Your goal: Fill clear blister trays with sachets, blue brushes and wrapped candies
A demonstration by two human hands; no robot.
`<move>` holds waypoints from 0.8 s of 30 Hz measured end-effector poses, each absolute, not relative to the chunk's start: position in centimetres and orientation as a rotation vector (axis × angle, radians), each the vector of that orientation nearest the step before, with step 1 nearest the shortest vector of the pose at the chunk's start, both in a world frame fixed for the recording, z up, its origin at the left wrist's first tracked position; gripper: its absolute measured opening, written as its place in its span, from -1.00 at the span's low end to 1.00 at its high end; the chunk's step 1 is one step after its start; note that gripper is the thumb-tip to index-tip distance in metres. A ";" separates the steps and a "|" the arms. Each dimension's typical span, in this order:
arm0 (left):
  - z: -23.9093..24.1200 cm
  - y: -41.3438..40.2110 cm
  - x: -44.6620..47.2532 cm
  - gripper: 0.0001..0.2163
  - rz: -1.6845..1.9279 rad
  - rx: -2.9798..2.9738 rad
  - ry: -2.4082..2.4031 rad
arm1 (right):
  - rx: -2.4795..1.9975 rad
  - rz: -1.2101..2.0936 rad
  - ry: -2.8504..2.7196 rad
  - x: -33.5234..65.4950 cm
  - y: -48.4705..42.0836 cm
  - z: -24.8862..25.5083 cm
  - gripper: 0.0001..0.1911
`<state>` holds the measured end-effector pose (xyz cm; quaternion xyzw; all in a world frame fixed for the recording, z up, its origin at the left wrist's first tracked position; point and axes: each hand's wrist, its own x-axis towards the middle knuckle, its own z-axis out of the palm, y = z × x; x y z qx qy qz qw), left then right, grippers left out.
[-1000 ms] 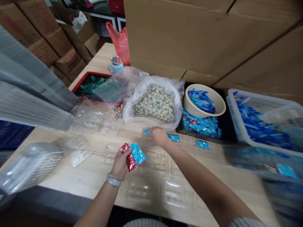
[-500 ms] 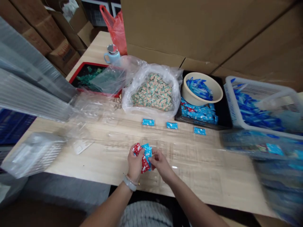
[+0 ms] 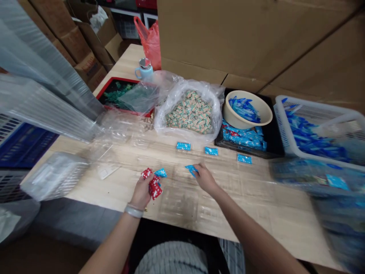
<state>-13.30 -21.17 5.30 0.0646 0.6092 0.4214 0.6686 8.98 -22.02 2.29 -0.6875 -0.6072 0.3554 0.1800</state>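
My left hand (image 3: 142,193) is closed around several small red and blue printed packets (image 3: 154,189), which fan out past the fingers. Between the fingertips of my right hand (image 3: 204,178) is a single blue packet (image 3: 191,169), held above clear plastic trays (image 3: 179,203) laid out on the table. Beyond the hands, three blue packets lie in a spaced row: a left one (image 3: 183,146), a middle one (image 3: 211,151) and a right one (image 3: 244,158). What is printed on the packets is too small to read.
Behind the row stands a clear bag (image 3: 188,114) of small wrapped pieces. To its right are a cream bowl (image 3: 246,108) of blue sticks and a white basket (image 3: 316,133). A red-rimmed tray (image 3: 128,95) and a mug (image 3: 145,69) sit back left; stacked clear plastic (image 3: 55,177) lies left.
My hands have moved apart. The left went leftward with its red and blue packets, while the right drew off one blue packet and carried it rightward. The camera view has shifted slightly.
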 end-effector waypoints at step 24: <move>5.4 -13.5 -22.5 -0.86 0.593 0.741 1.519 | -1.684 0.961 -2.377 2.4 -26.2 2.9 -0.78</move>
